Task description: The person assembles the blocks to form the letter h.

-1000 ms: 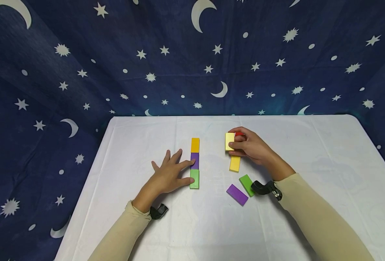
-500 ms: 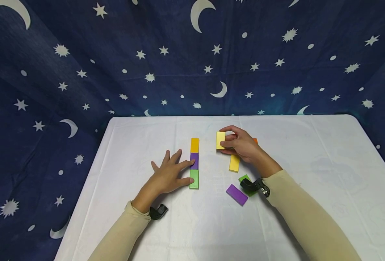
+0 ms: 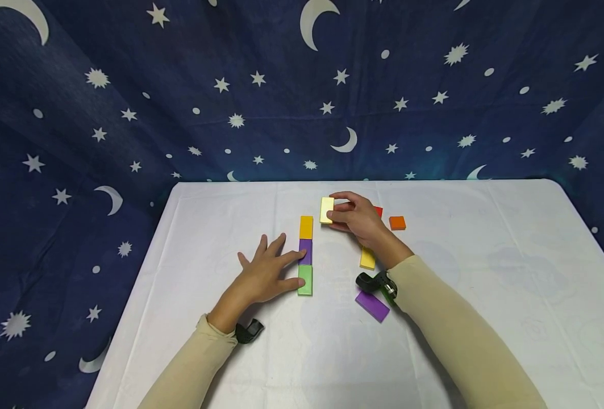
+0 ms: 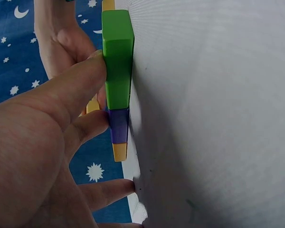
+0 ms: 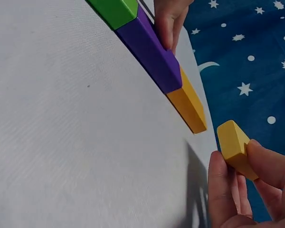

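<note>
Three blocks lie end to end on the white table: a green block nearest, a purple block in the middle, an orange-yellow block farthest. Beside them my left hand has its fingers spread; its thumb touches the green block and its index fingertip the purple one. My right hand pinches a yellow block between thumb and fingers, just right of the row's far end. In the right wrist view, this yellow block is raised, apart from the row.
To the right lie a red block, partly behind my right hand, a small orange block and another yellow block. Closer in lies a loose purple block; my right wrist's black strap mostly hides a green block. A starry curtain hangs behind.
My right hand has moved left and slightly away with the yellow block, toward the row's far end, uncovering the orange block. The left hand has stayed still.
</note>
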### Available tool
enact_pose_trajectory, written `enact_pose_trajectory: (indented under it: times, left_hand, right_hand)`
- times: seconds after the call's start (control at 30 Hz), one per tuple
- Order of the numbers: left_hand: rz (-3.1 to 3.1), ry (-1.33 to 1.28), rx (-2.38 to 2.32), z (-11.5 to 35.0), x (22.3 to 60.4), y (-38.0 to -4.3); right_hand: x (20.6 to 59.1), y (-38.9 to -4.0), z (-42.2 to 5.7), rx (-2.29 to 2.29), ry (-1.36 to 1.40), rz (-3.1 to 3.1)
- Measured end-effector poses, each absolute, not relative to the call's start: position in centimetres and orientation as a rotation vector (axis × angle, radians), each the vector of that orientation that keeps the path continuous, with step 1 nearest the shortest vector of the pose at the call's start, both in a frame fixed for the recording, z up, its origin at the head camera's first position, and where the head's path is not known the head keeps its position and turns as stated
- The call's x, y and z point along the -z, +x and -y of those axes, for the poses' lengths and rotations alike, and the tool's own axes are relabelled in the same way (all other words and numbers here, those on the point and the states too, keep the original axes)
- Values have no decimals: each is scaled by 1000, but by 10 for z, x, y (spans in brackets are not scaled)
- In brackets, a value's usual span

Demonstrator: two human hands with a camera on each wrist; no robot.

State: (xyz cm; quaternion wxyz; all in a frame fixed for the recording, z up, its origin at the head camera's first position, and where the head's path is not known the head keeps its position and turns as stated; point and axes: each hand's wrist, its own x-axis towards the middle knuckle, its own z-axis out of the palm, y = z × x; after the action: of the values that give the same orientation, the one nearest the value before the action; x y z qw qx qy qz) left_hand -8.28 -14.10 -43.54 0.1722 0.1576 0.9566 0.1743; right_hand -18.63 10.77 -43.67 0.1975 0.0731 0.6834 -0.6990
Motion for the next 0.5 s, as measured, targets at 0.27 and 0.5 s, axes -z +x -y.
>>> enact_pose_trajectory:
  times: [0.27, 0.5]
  left_hand:
    - [-2709, 454, -501, 142, 436, -83]
    - [-2713, 453, -490, 141, 436, -83]
  right_hand:
    - [444, -196, -95, 1972, 265, -1936]
    - [448, -201, -83, 1966, 240, -2020]
